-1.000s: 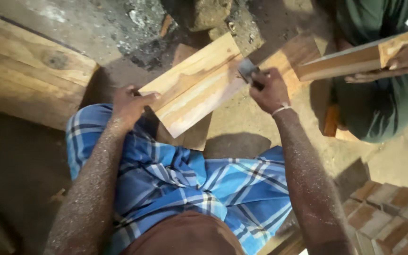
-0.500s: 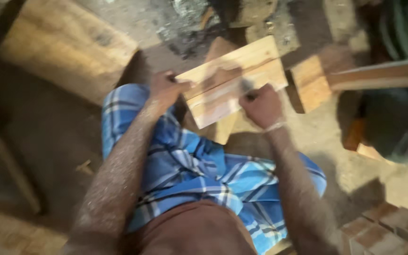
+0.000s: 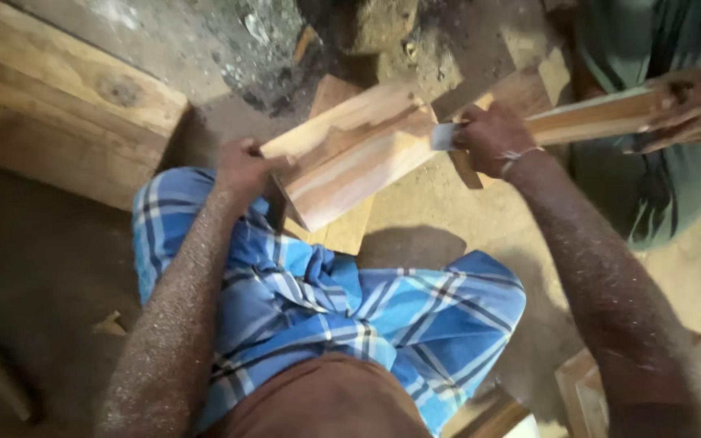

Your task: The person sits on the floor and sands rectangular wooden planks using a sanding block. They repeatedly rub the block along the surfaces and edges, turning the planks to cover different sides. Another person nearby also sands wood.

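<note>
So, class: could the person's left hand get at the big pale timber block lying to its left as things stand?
Probably yes, but not freely: the left hand is gripping the wooden board, so it must let go first. Only bare ground lies before the timber block.

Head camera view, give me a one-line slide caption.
Left hand steadies a wooden block while right hand holds a flat metal scraper at its edge.

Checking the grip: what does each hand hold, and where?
Left hand grips the wooden board at its near-left end; right hand holds a small flat scraper.
</note>
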A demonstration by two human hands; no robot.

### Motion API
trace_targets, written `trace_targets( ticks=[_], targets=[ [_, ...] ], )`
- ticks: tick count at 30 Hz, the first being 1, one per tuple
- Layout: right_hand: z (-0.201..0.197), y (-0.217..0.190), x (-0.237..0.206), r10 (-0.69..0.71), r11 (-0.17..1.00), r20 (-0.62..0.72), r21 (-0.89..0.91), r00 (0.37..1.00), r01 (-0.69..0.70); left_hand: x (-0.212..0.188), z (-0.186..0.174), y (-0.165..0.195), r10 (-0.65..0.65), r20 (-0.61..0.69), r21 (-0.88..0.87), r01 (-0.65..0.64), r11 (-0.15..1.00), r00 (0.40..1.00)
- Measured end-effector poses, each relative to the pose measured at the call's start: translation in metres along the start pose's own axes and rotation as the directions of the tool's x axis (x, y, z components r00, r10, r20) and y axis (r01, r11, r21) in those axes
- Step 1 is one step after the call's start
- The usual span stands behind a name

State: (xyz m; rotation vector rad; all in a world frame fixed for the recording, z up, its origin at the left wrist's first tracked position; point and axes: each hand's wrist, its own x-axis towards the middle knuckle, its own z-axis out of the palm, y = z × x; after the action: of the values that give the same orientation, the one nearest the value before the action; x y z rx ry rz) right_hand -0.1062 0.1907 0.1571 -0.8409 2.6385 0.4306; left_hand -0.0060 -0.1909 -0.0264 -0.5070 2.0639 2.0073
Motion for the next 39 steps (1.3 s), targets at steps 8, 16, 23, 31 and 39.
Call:
trace_targets(
  ticks=[8, 16, 23, 31, 39],
  targets=[
    [0.035, -0.010, -0.072, 0.302, 0.701, -0.239, 0.712, 0.923, -0.045, 0.001, 0.003, 0.001, 0.575, -0.044, 0.399, -0.514, 0.760, 0.817],
    [0.117, -0.175, -0.095, 0.471, -0.693, 0.090, 0.654, 0.878, 0.305, -0.021, 0.014, 0.026, 0.469, 0.063, 0.481, -0.439, 0.759, 0.881],
    [0.099, -0.217, -0.102, 0.395, -0.542, 0.190, 0.838, 0.899, 0.061, -0.016, 0.002, 0.004, 0.330, 0.251, 0.304, -0.398, 0.866, 0.910],
    [0.058, -0.263, -0.066, 0.265, 0.775, -0.433, 0.627, 0.862, 0.076, -0.002, 0.005, -0.005, -0.047, 0.197, 0.343, -0.024, 0.939, 0.979],
    [0.037, -0.245, -0.052, 0.170, 0.863, -0.300, 0.506, 0.939, 0.006, -0.002, 0.005, -0.008, 0.021, 0.193, 0.176, -0.055, 0.983, 0.981]
  ],
)
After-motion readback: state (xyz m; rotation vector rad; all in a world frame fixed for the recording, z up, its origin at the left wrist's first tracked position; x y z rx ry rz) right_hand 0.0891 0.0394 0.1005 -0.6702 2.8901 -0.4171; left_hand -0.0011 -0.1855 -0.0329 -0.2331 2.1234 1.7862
